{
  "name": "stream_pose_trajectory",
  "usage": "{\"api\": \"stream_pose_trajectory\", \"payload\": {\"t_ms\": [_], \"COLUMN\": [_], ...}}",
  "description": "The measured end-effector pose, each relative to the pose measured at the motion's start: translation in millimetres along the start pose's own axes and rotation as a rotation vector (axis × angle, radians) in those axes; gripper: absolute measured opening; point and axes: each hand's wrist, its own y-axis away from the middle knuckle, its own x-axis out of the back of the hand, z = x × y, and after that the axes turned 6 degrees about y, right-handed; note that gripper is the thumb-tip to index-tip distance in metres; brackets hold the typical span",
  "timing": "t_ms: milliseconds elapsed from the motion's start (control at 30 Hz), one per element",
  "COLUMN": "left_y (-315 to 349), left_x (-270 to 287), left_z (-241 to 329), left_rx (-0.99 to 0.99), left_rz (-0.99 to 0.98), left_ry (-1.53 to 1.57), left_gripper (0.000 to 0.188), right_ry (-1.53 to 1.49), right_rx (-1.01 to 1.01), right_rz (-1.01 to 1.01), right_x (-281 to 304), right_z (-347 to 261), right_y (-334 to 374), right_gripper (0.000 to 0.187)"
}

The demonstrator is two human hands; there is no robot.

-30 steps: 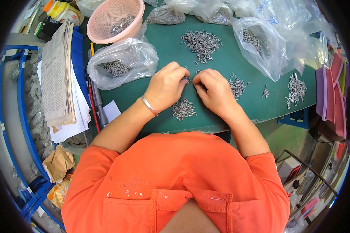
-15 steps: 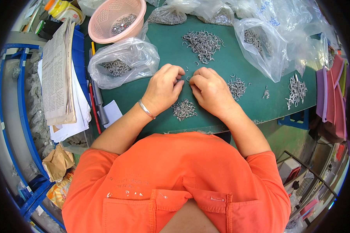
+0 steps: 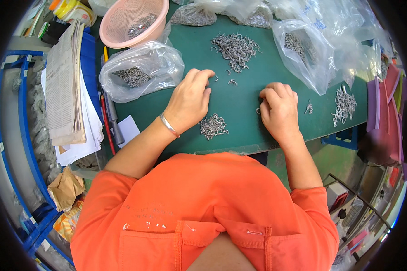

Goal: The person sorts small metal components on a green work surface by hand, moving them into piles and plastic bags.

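"Curved metal pieces: where are they?"

"On the green tabletop, heaped at upper centre and lower centre of the frame. Clear plastic bag at upper left, with small grey parts inside."

"And the hands?"

"Left hand, at centre: thumb and forefinger spread, nothing visibly pinched. Right hand, right of centre: fingers curled inward; I cannot tell whether they pinch anything."

"Anything smaller?"

"A tiny cluster between the hands, slightly above, and one loose piece just beside the left forefinger."

"How would one handle?"

"Light and stiff, I'd judge; not fragile, perhaps slippery, apt to hook its neighbours. Best hold: thumb and forefinger across the outer bend."
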Motion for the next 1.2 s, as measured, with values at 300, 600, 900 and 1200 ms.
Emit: {"api": "stream_pose_trajectory", "payload": {"t_ms": [300,600,900,1200], "left_y": [-7.4,-5.8,-5.1,-5.6], "left_x": [-3.7,-6.1,-3.4,-4.1], "left_z": [-6.3,-9.2,-7.5,-7.6], "left_rx": [-0.091,-0.066,-0.073,-0.07], "left_rz": [-0.036,-0.021,-0.014,-0.013], "left_ry": [-0.084,-0.031,-0.03,-0.017], "left_gripper": [0.013,0.012,0.012,0.012], "right_ry": [-0.242,-0.381,-0.393,-0.369], "right_rx": [0.052,-0.008,-0.081,0.027], "right_rz": [0.089,0.1,0.118,0.061], "right_x": [-40.5,-36.0,-27.9,-38.3], "right_z": [-25.9,-18.0,-15.2,-26.1], "right_y": [-36.6,-29.8,-32.1,-46.1], "right_gripper": [0.015,0.012,0.011,0.02]}}
